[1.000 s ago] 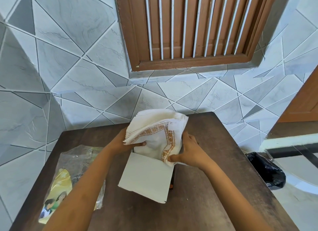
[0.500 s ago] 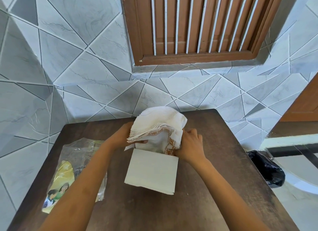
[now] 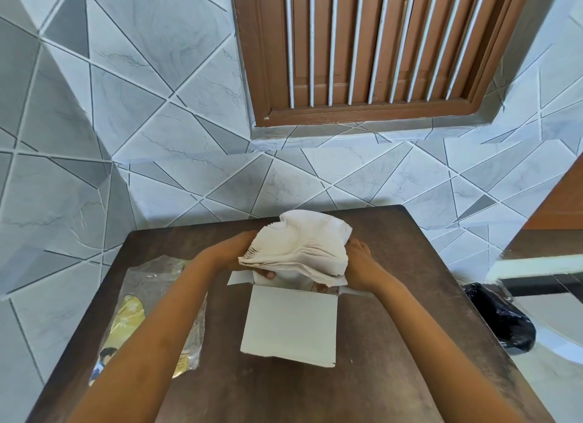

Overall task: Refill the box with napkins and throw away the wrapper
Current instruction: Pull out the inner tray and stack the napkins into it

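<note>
A thick stack of white napkins bulges out of the open top of a white cardboard box in the middle of the brown table. My left hand grips the stack's left side, thumb under its fanned edge. My right hand presses against the stack's right side at the box opening. The lower part of the stack is inside the box and hidden. The clear plastic wrapper with yellow print lies flat on the table to the left, partly under my left forearm.
A tiled wall runs along the table's far and left edges, with a brown louvred window above. A black bin bag sits on the floor to the right of the table. A brown door edge stands at far right.
The napkin stack has sunk lower into the box and bent over its top. Both hands have moved down with it. The patterned border is now mostly hidden.
</note>
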Demonstrator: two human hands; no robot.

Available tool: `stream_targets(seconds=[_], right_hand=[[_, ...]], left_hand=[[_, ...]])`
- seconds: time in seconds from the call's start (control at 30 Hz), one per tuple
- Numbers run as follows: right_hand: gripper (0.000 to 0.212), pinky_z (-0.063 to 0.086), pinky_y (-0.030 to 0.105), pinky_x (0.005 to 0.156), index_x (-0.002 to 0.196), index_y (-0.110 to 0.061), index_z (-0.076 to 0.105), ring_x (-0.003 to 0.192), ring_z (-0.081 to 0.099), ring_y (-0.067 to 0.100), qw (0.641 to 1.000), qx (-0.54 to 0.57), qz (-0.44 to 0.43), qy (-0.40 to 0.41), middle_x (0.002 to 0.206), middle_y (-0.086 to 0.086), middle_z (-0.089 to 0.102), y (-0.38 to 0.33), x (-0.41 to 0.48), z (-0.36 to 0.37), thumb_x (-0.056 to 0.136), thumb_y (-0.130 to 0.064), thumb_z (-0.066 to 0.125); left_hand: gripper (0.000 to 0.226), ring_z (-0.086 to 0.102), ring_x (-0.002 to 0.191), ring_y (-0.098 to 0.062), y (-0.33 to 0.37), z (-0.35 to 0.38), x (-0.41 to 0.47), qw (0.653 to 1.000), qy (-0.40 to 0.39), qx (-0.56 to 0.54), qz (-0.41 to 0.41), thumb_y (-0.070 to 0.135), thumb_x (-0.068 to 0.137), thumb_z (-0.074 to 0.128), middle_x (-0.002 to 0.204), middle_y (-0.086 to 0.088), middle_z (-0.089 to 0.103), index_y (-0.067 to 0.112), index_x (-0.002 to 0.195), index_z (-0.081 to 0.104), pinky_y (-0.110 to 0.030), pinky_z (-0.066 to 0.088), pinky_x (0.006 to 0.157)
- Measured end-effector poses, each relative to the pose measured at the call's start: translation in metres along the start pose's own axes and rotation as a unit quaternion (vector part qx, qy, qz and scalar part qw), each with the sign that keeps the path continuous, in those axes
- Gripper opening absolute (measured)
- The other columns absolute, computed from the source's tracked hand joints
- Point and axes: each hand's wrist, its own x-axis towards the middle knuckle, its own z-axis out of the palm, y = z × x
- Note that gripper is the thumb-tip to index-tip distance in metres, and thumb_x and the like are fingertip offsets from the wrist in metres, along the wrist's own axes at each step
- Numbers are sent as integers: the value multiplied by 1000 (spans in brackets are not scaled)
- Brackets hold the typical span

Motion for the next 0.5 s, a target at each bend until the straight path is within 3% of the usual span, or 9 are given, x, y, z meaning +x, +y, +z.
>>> stream_targets(seconds=[0.1, 0.2, 0.27, 0.33, 0.4, 0.5], right_hand=[[51, 20, 41, 115, 130, -12, 45, 134, 30, 29, 998, 57, -28, -19, 140, 12, 42, 4, 5, 2, 83, -25, 60], [72, 44, 43, 100, 117, -25, 54, 118, 51, 19, 979, 199, -35, 31, 124, 1, 57, 9, 9, 4, 54, -46, 81], [74, 44, 39, 102, 112, -30, 53, 120, 46, 14, 963, 268, -7, 43, 123, -2, 53, 12, 7, 5, 47, -47, 85], [79, 41, 40, 105, 114, -34, 54, 125, 41, 17, 956, 292, -3, 41, 124, 1, 50, 14, 11, 8, 43, -52, 84], [72, 44, 37, 103, 115, -33, 55, 121, 46, 15, 950, 312, -5, 28, 123, 2, 52, 10, 11, 4, 50, -45, 83], [51, 49, 22, 95, 115, -28, 54, 102, 58, -1, 945, 326, -29, -16, 114, -9, 60, 12, 8, -2, 71, -17, 77]], left_hand=[[59, 60, 110, -17, 2, 2, -6, 1000, 1, -24, -5, 19, 66, 82, 125, -1, 62, 16, 120, 58, -35, 44, 103], [77, 50, 116, -6, 6, 1, -14, 994, 25, -104, 7, 10, 71, 78, 135, 13, 47, 28, 133, 36, -9, 40, 99], [88, 47, 116, 7, 15, -4, -16, 988, 23, -148, 36, 5, 65, 81, 132, 19, 45, 42, 128, 31, -2, 39, 90], [90, 47, 110, 16, 19, -5, -13, 985, 13, -164, 48, 0, 63, 81, 127, 24, 46, 43, 125, 31, -4, 41, 89], [78, 55, 100, 15, 16, -6, -10, 982, 9, -187, 33, -7, 65, 76, 117, 22, 57, 33, 122, 42, -8, 46, 84], [56, 61, 86, 13, 8, -2, -13, 981, 19, -195, -2, -13, 73, 67, 95, 24, 70, 29, 107, 56, -6, 47, 74]])
